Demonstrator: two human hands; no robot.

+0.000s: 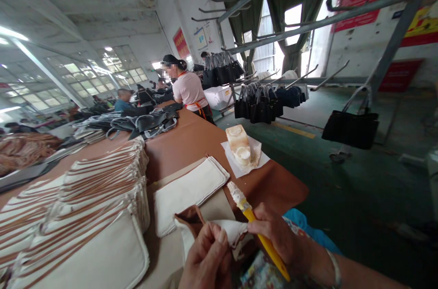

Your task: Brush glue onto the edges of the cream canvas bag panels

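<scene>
My right hand point(285, 236) is wrapped round the yellow handle of a paintbrush point(251, 213), its bristles caked white and pointing up and away. Between the thumb and finger of my left hand point(209, 255) is the edge of a white leather piece with brown lining point(232, 229). The fingertips of my right hand come close to the same piece; whether they grip it, I cannot tell. Just beyond lies a short stack of white panels point(190, 191). A glue-crusted plastic container point(237, 141) rests on a white sheet point(261, 157) near the table's edge.
Long rows of white, brown-edged panels point(102, 216) cover the left of the brown table point(185, 131). Black bag parts point(153, 122) lie farther back. A person point(191, 86) stands by the table's far side. Black handbags point(351, 128) hang from a metal rack on the right.
</scene>
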